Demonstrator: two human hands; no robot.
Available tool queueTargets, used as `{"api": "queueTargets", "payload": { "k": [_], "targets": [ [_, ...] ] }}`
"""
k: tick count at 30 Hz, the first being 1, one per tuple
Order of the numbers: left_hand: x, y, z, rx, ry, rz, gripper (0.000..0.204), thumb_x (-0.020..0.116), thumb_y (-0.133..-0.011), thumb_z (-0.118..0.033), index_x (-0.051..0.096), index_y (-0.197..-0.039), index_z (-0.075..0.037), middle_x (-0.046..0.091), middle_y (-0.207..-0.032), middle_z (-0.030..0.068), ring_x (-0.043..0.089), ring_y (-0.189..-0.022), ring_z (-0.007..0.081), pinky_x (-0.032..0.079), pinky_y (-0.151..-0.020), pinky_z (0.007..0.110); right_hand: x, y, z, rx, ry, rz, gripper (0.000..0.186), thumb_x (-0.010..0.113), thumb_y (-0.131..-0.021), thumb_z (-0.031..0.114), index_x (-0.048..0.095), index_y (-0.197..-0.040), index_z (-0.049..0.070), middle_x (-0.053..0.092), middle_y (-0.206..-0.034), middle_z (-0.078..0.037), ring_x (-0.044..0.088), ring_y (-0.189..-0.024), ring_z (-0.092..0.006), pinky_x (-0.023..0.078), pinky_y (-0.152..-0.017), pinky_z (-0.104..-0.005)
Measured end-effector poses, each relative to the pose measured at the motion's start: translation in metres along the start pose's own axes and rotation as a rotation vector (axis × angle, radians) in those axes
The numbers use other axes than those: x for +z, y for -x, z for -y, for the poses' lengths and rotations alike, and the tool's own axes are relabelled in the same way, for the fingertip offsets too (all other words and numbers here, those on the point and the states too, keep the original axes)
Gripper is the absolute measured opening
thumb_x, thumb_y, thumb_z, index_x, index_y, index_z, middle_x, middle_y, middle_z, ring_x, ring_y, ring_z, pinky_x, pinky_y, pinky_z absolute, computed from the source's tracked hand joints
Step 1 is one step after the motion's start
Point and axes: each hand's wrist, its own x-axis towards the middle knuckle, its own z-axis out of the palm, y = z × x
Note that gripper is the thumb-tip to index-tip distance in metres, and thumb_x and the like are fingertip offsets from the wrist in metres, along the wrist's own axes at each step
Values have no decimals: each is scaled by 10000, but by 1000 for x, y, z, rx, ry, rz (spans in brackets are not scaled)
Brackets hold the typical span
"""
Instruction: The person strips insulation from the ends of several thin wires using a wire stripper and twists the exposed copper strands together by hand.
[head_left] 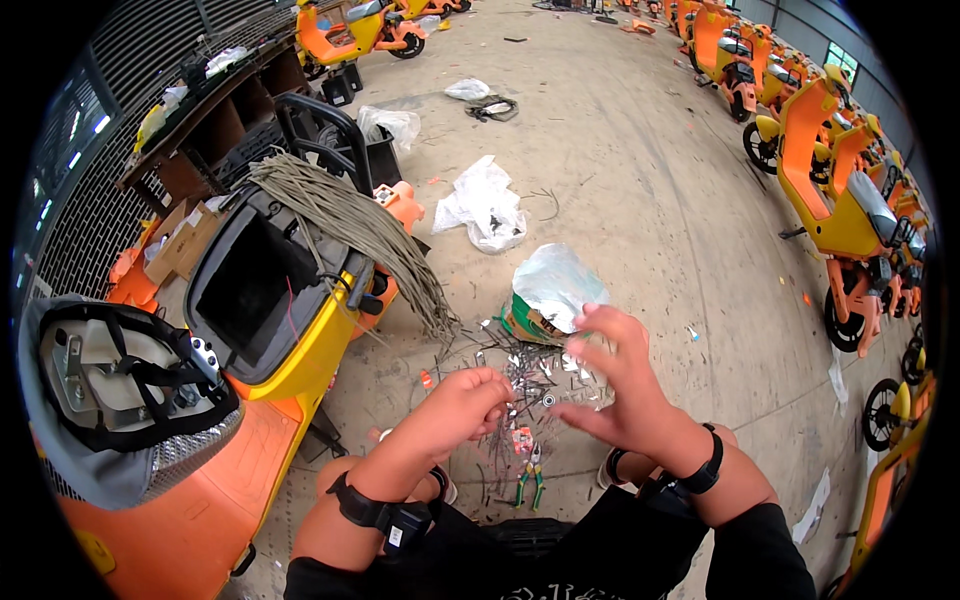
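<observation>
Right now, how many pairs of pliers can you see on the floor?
1: the green-handled pliers on the floor, between your left hand and right hand in the picture, but lower down. More may be hidden under the scattered dark strips.

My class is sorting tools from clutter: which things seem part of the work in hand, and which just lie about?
Likely part of the work:
- green-handled pliers
- dark scraps
- grey cable bundle

Likely just lying about:
- crumpled white bag
- cardboard box

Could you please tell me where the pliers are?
In the head view, the green-handled pliers lie on the floor, low near centre, just below the reddish packet.
</observation>
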Motion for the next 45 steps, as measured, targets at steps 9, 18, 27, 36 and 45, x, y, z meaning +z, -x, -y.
{"api": "queueTargets", "payload": {
  "k": [9,18,27,36,45],
  "targets": [
    [2,6,-5,-215,223,254,88,515,-961,-84,588,-954,-34,443,-662,-34,353,-484,34,248,-420,204,6,-1,-2,-277,200,94,258,768,-743,182,707,-993,199,624,-936,47,574,-1106,-193,296,-1029,-495],
    [8,9,7,796,-1129,-32,129,632,-873,-136,583,-967,-63,512,-725,-13,583,-639,136,435,-517,306,18,9,-5,894,-571,591,144,680,-933,201,657,-849,86,611,-735,-15,621,-756,-168,477,-745,-320],
    [13,11,2,1190,-1508,-144,274,650,-743,-127,584,-1004,-74,545,-820,17,617,-755,175,493,-560,317,14,8,-19,1381,-1353,529,193,645,-938,186,668,-867,8,616,-718,-24,645,-711,-174,532,-711,-293],
    [13,6,6,1111,-1366,-175,192,668,-796,-116,622,-980,-87,554,-779,32,608,-698,200,487,-564,312,12,9,-18,1185,-1054,444,224,599,-985,220,674,-973,10,627,-781,-1,622,-784,-119,505,-764,-252],
    [7,0,8,274,-362,-28,111,599,-903,-117,663,-894,-26,574,-706,-29,460,-555,63,355,-503,231,6,2,4,-22,122,232,607,819,-738,346,584,-1263,154,543,-1247,-68,433,-1289,-309,274,-1060,-511]
  ]
}}
